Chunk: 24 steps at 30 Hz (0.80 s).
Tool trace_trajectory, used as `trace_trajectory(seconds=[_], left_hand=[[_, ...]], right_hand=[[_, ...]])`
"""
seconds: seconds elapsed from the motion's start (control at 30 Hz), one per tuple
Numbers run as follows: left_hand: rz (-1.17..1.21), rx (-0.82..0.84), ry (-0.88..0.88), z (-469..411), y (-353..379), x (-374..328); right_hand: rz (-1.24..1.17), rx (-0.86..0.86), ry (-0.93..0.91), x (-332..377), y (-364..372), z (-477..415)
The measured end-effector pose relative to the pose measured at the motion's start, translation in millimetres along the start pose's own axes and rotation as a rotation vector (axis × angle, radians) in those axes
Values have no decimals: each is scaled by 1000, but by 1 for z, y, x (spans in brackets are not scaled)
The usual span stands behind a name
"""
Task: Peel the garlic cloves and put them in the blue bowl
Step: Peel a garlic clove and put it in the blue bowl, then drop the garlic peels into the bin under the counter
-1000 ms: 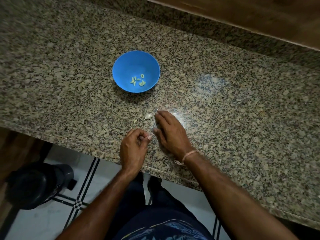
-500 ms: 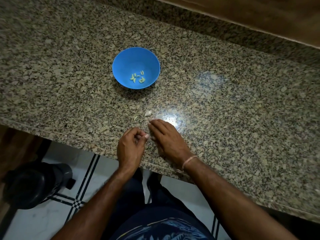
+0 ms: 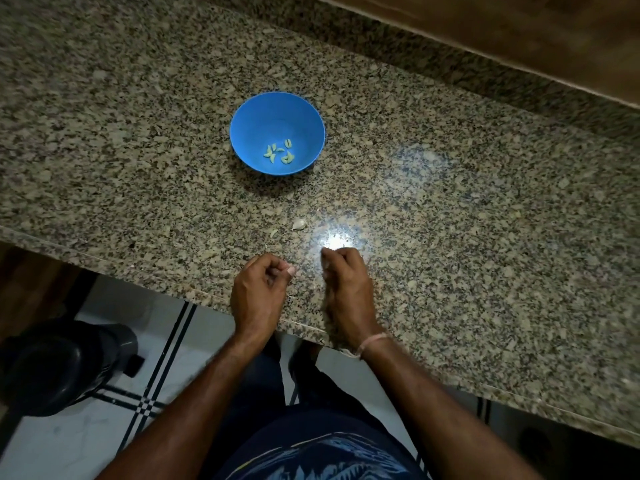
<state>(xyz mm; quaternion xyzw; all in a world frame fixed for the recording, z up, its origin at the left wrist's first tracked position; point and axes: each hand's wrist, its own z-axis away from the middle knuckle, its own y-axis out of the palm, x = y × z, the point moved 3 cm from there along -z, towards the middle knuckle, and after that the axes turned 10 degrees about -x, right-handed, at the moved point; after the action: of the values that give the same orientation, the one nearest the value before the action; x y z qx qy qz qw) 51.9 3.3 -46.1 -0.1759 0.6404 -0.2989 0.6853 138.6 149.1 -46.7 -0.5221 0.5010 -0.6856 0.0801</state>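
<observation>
One unpeeled garlic clove point(image 3: 299, 224) is seen lying on the bench point(image 3: 485, 237) just below the middle of the frame, with a small pale scrap point(image 3: 273, 233) beside it to the lower left. The blue bowl point(image 3: 256, 126) is set further up the frame, well apart from both hands, and several peeled cloves point(image 3: 278, 153) are gathered at its bottom.

The left hand point(image 3: 259, 292) is held at the bench edge with its fingers point(image 3: 273, 263) clenched and the thumb pressed along the forefinger; whether something is enclosed there cannot be told. The right hand point(image 3: 346, 289) is placed just beside it, its fingers point(image 3: 327, 258) loosely bent with the tips pointed down at the bench; it is blurred, and nothing is seen to be held.

The loose clove is found up-frame of the gap between the two hands, clear of both, and is judged slightly nearer the right fingertips. Its long axis is laid roughly left to right, so a pinch across its short width from below is judged the likely approach.
</observation>
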Motion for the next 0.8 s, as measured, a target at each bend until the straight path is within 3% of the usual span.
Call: trace_trajectory(seconds=[0.07, 0.23, 0.43, 0.67, 0.8], left_hand=[[-10, 3, 9, 0, 0, 0], [12, 3, -12, 0, -1, 1], [-8, 5, -1, 1, 1, 0], [-28, 9, -13, -1, 1, 1], [-47, 11, -12, -1, 1, -1]], right_hand=[[-138, -7, 52, 10, -1, -5], [-138, -85, 105, -4, -18, 2], [-70, -13, 0, 11, -5, 5], [-2, -105, -86, 18, 6, -14], [175, -101, -172, 20, 10, -23]])
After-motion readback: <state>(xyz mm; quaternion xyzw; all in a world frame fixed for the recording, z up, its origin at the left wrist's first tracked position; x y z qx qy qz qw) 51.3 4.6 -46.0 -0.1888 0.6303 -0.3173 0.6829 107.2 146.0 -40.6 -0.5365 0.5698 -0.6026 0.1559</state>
